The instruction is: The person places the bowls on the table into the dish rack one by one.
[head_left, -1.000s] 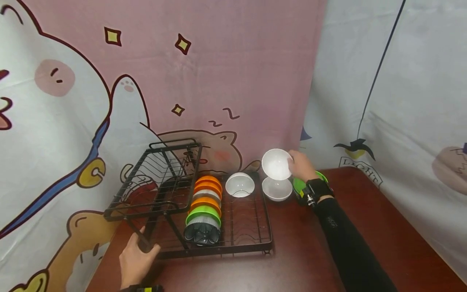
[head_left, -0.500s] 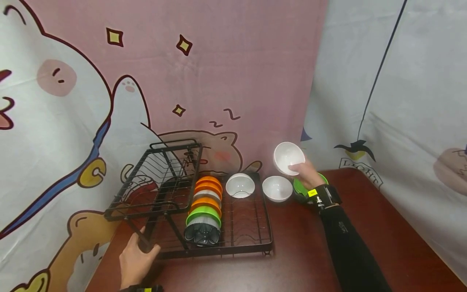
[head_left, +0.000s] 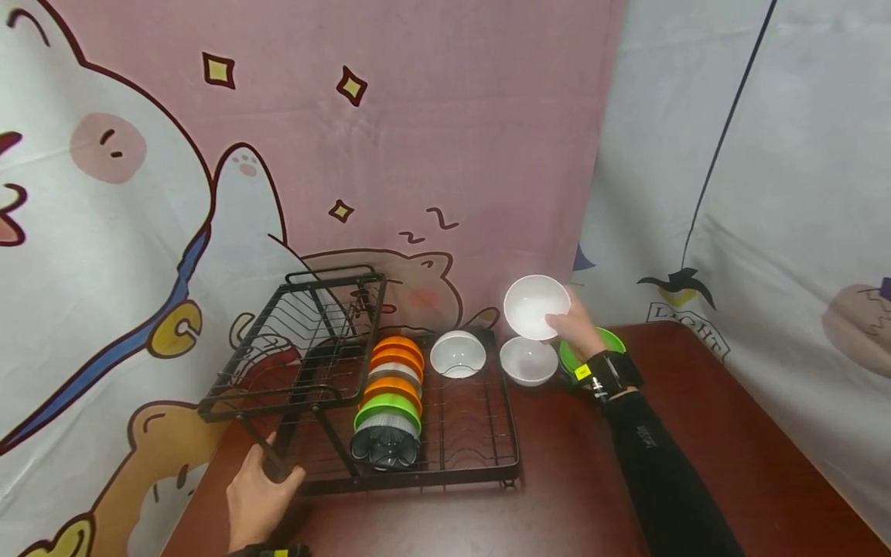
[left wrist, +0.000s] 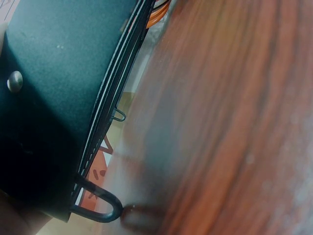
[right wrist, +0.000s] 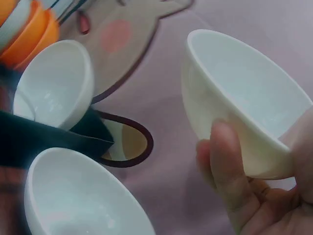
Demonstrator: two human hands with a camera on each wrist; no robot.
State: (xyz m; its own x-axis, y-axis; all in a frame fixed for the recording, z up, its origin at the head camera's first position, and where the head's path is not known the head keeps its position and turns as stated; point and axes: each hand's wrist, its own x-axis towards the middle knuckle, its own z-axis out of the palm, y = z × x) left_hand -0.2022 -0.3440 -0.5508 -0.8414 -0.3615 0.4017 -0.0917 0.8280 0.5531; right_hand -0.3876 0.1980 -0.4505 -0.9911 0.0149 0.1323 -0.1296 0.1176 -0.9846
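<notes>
My right hand [head_left: 579, 325] pinches a white bowl [head_left: 530, 305] by its rim, thumb inside and fingers along the outside. The bowl is tilted and raised, its inside facing me. Below it a second white bowl [head_left: 527, 367] sits on the table beside the rack. In the right wrist view the fingers [right wrist: 227, 161] press the held bowl's outer wall. My left hand [head_left: 259, 495] grips the front left corner of the black dish rack [head_left: 452, 473]. The left wrist view shows the rack's dark side panel [left wrist: 63, 73] close up, with that hand mostly out of frame.
A white bowl [head_left: 457, 353] leans in the rack's back right part. Several orange, white and green bowls stand in a row, with a dark scalloped bowl [head_left: 385, 447] in front. A green bowl [head_left: 609, 342] lies partly behind my right wrist. The rack's upper shelf [head_left: 299, 333] overhangs the left.
My right hand first moves the held bowl right and slightly up, then back left over the white bowl on the table. My left hand stays on the rack.
</notes>
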